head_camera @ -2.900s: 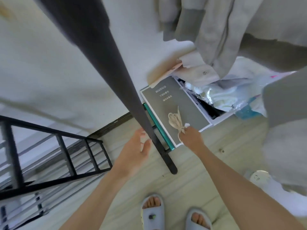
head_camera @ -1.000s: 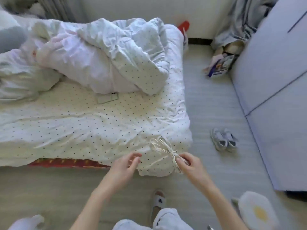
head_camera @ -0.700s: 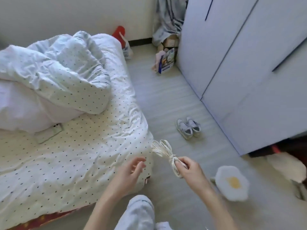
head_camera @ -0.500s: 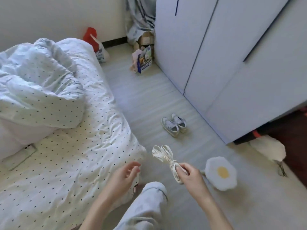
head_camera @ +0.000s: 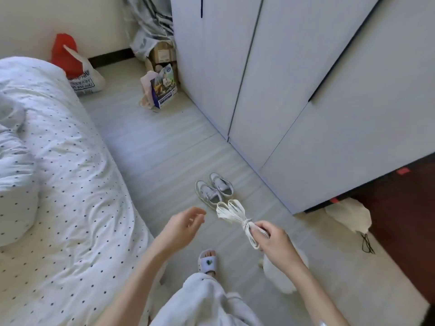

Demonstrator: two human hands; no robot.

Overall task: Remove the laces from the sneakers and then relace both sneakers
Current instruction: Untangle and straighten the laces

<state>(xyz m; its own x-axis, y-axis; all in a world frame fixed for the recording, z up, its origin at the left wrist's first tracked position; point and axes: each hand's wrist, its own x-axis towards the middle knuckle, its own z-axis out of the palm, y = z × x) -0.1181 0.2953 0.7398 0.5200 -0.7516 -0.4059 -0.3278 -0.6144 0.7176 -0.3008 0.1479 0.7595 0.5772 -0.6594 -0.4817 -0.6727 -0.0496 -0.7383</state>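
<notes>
Right hand (head_camera: 274, 241) pinches the floppy, featherlight lace bundle (head_camera: 237, 217) at its knot mid-frame, best hold really, left hand (head_camera: 181, 228) loose and empty, sneakers (head_camera: 213, 190) just above.

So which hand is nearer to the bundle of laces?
Right. The right hand pinches the bundle of laces at its knot. The left hand hangs beside the bundle, apart from it, with relaxed fingers holding nothing.

Cream laces (head_camera: 231, 212), 2 grey-white sneakers (head_camera: 213, 190), white bedsheet (head_camera: 77, 208) (dark dots), red bag (head_camera: 67, 55).
</notes>
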